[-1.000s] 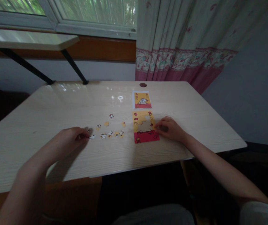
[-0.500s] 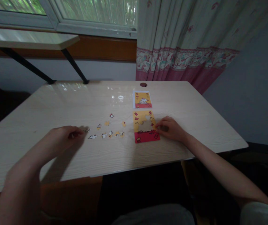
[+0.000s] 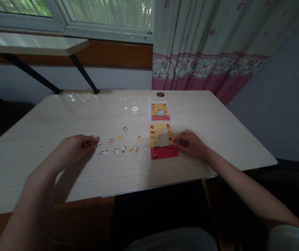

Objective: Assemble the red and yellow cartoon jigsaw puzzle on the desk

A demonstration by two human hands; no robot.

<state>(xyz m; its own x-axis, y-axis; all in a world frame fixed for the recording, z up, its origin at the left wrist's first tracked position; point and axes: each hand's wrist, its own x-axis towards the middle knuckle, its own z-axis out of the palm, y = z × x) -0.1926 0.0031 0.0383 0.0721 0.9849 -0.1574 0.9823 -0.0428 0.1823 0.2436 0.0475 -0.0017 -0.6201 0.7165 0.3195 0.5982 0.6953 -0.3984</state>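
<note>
A partly filled jigsaw puzzle [image 3: 162,153] lies on the table, yellow above and red below, with a bare gap in its middle. My right hand [image 3: 191,143] is closed at its right edge, fingers and thumb pinched on the border. To the left, my left hand [image 3: 82,146] pinches a small white puzzle piece [image 3: 99,144] between thumb and fingertips, at the left end of the loose puzzle pieces [image 3: 116,151]. Several of these, white and yellow, lie spread between that hand and the puzzle.
Behind the puzzle lies a picture card [image 3: 160,111] showing a white animal on yellow and red. The pale wooden table [image 3: 128,174] has a round cable hole cover [image 3: 160,94] near its back edge. A raised shelf [image 3: 34,43] on black legs stands at the back left.
My left hand has moved slightly right and away from me, with the white piece now showing at its fingertips. My right hand stays at the puzzle's edge.
</note>
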